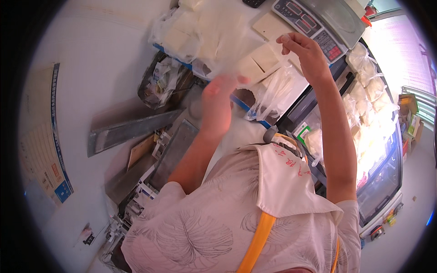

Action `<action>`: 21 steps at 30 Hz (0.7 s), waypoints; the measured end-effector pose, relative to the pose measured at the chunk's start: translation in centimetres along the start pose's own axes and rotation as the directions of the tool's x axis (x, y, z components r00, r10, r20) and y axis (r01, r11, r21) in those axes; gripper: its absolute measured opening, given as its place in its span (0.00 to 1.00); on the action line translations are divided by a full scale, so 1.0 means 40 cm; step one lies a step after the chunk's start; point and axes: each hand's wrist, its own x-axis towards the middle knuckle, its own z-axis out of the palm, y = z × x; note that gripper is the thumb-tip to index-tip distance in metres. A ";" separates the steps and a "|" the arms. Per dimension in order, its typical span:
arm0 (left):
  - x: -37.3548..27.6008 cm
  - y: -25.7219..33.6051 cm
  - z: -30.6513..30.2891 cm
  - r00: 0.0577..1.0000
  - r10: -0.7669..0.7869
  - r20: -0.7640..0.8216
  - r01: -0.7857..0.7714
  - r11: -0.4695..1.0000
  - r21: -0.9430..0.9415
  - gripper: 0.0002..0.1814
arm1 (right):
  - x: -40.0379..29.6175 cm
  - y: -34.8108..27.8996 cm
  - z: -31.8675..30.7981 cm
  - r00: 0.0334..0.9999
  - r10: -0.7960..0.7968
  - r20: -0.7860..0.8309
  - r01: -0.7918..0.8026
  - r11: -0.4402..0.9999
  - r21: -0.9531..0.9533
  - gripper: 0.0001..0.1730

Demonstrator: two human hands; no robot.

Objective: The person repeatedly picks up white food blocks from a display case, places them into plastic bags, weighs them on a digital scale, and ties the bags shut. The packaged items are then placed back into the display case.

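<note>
My left hand [220, 92], blurred by motion, is raised above the near edge of a white worktop. A hazy, translucent plastic bag [223, 41] lies or hangs just beyond its fingers; whether they grip it cannot be told. Farther right, my right hand [305, 56] is in front of the digital scale [304, 20], thumb and fingers bent close together. Faint film shows near those fingertips, but a hold on it is unclear. Pale, flat square blocks [254, 66] lie on the worktop between my hands. Below them rests a bunch of clear plastic bags [275, 88].
Tied bags of pale food [370, 82] are piled on a brightly lit surface at right. A bin with crumpled litter [162, 80] stands left of the worktop. Below it a metal panel [129, 131] juts out by the wall. A dark keypad [253, 2] is at the top.
</note>
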 end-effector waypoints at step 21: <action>0.603 0.450 0.593 0.748 0.207 0.631 -0.261 0.965 -0.007 0.12 | -0.001 -0.401 -0.466 0.888 -0.306 -0.344 0.369 0.920 0.134 0.16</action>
